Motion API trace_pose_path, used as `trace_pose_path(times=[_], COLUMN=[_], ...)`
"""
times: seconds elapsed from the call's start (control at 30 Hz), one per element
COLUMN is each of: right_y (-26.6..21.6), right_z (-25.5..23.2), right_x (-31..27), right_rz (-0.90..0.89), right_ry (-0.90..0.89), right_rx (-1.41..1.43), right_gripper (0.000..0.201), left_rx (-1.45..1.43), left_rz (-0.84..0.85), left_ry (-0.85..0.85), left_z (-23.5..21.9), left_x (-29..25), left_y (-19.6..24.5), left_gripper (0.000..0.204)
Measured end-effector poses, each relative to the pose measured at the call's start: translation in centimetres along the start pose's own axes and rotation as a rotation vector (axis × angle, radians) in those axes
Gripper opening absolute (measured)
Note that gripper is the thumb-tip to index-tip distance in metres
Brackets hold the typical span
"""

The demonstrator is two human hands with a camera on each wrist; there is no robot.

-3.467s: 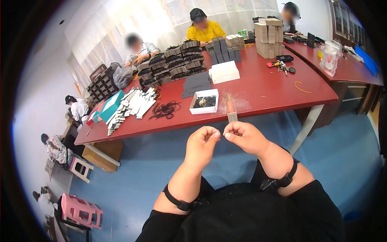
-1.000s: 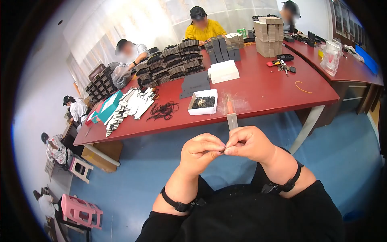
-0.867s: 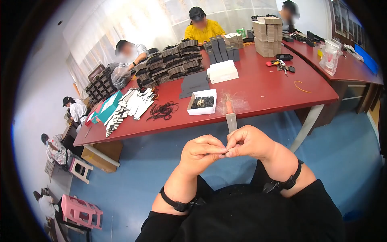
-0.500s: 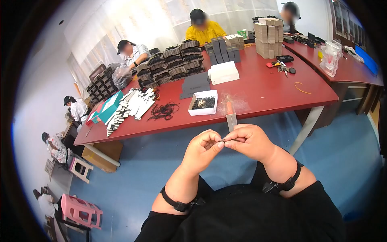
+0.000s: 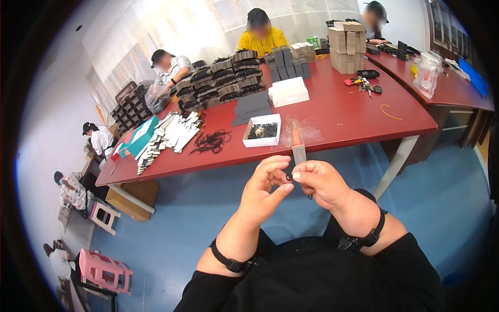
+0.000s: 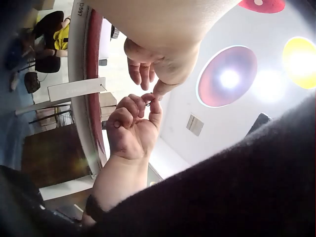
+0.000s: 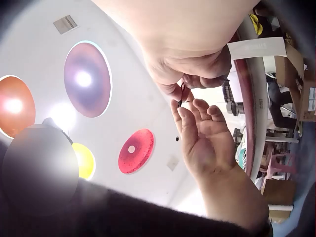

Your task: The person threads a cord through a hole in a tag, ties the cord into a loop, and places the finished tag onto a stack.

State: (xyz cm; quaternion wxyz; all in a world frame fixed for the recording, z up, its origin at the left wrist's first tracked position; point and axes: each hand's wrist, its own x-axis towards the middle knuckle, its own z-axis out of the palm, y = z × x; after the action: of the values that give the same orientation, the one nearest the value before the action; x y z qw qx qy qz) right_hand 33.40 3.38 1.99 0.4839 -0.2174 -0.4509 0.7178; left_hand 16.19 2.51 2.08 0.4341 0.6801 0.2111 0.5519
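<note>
My right hand point(image 5: 323, 185) pinches a thin black cord point(image 5: 289, 177) between thumb and forefinger, its other fingers curled in. A small dark loop shows at the pinch in the left wrist view, and another bit of cord sticks out below the palm in the head view. Beside it my left hand point(image 5: 261, 188) has its thumb and fingers parted and relaxed, the fingertips close around the cord's end. Just beyond the hands, a flat grey strip point(image 5: 299, 155) juts out over the table edge, an orange piece point(image 5: 297, 136) behind it under clear film.
On the red table point(image 5: 353, 119) stand a white box point(image 5: 275, 139) of small black pieces, a heap of black cords point(image 5: 212, 142), white strips point(image 5: 176, 136) and grey stacks point(image 5: 221, 83). Keys point(image 5: 364, 86) lie at right. Several people sit around the room.
Both hands worked together at the cord, dipping lower about a second ago and rising since. Now the left fingers have parted from it, while the right hand keeps its pinch.
</note>
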Motion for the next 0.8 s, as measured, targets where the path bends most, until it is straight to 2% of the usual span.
trace_pose_path(times=[0.07, 0.13, 0.27, 0.33, 0.47, 0.53, 0.67, 0.77, 0.8], right_y=[0.2, 0.3, 0.2, 0.6, 0.8, 0.8, 0.8, 0.7, 0.7], right_z=[-0.2, -0.3, -0.2, -0.5, -0.7, -0.7, -0.6, -0.1, -0.2], right_x=[0.1, 0.1, 0.1, 0.2, 0.4, 0.4, 0.4, 0.2, 0.2], right_rz=[0.023, 0.033, 0.061, 0.066, 0.075, 0.058, 0.018, -0.006, -0.005], right_ry=[-0.032, -0.035, -0.042, -0.052, -0.05, -0.028, -0.012, 0.002, 0.001], right_rx=[0.016, 0.024, 0.054, 0.107, 0.14, 0.114, 0.036, -0.033, -0.033], right_gripper=[0.009, 0.009, 0.009, 0.01, 0.01, 0.01, 0.01, 0.011, 0.011], left_rx=[-0.027, -0.003, 0.007, 0.271, 0.389, 0.648, 0.628, 0.648, 0.634], left_rz=[-0.055, -0.097, -0.111, -0.056, 0.038, 0.274, 0.314, 0.293, 0.239], left_ry=[-0.033, 0.054, 0.049, 0.013, 0.025, 0.018, 0.053, 0.037, 0.058], left_z=[0.1, 0.2, -0.1, -0.6, -0.7, -0.4, -0.3, 0.0, 0.1], left_x=[-0.1, -0.4, -0.5, -0.6, -0.2, 0.5, 0.3, 0.3, 0.3], left_y=[-0.2, -0.7, -0.9, -1.3, -0.8, 0.5, 1.2, 1.4, 1.4], left_gripper=[0.042, 0.036, 0.035, 0.032, 0.035, 0.039, 0.034, 0.024, 0.022])
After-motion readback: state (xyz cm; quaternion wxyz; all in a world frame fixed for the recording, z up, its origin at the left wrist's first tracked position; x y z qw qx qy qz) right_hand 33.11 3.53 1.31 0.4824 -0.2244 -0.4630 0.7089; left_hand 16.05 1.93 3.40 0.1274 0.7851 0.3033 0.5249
